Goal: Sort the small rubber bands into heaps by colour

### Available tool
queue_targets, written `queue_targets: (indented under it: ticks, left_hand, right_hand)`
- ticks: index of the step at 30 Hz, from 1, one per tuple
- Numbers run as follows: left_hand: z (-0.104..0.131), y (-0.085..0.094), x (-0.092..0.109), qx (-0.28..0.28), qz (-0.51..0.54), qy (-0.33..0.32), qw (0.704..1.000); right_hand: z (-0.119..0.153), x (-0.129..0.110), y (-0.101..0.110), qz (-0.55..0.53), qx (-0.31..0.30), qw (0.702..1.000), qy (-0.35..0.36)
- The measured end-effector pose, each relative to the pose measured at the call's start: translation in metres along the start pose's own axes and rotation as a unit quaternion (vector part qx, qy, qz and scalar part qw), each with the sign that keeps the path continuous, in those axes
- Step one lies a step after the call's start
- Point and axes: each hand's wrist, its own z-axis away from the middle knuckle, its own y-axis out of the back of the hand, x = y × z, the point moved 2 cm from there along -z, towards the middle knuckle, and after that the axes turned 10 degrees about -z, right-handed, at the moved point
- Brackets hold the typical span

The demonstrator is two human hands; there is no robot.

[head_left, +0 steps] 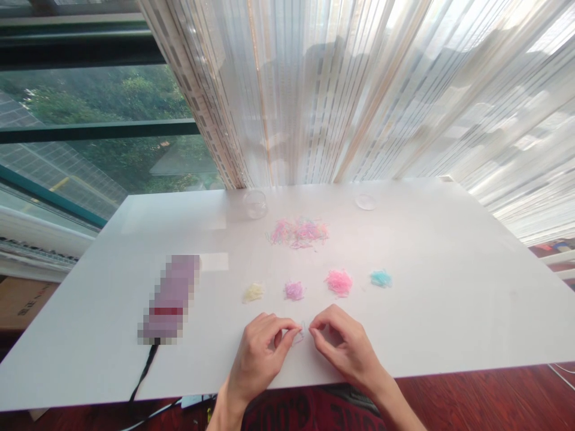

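My left hand (263,347) is closed in a pinch near the table's front edge, with thin purple rubber bands (299,337) at its fingertips. Just to the right, my right hand (348,346) also pinches thumb and forefinger together; whatever is between them is too small to make out. Beyond the hands lie small piles of rubber bands in a row: pale yellow (254,292), purple (294,291), pink (339,282) and light blue (381,278). A larger mixed-colour pile (299,232) spreads farther back.
On the white table (449,287), a clear round container (256,205) and a clear lid (365,202) stand at the back. A blurred-out purple object (173,293) with a black strap (144,371) lies at left. A striped curtain (296,90) borders the far edge.
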Motion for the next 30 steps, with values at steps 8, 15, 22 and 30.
queue_targets:
  ticks: [8, 15, 22, 30]
  left_hand:
    - [-0.003, 0.002, -0.001, 0.006, -0.001, 0.016, 1.0]
    - [-0.003, 0.001, -0.001, 0.024, 0.006, 0.027, 0.999]
    - [-0.004, 0.001, -0.002, 0.028, -0.001, 0.028, 0.999]
    - [-0.005, 0.001, -0.001, 0.026, -0.01, 0.02, 0.999]
  right_hand:
    - [-0.002, 0.002, 0.001, -0.001, 0.012, 1.0, -0.008]
    - [-0.005, 0.0, 0.002, 0.005, 0.036, 0.999, -0.036]
    - [-0.005, 0.001, 0.003, -0.013, 0.068, 0.997, -0.043]
    - [-0.004, 0.003, 0.02, 0.027, 0.143, 0.988, -0.046]
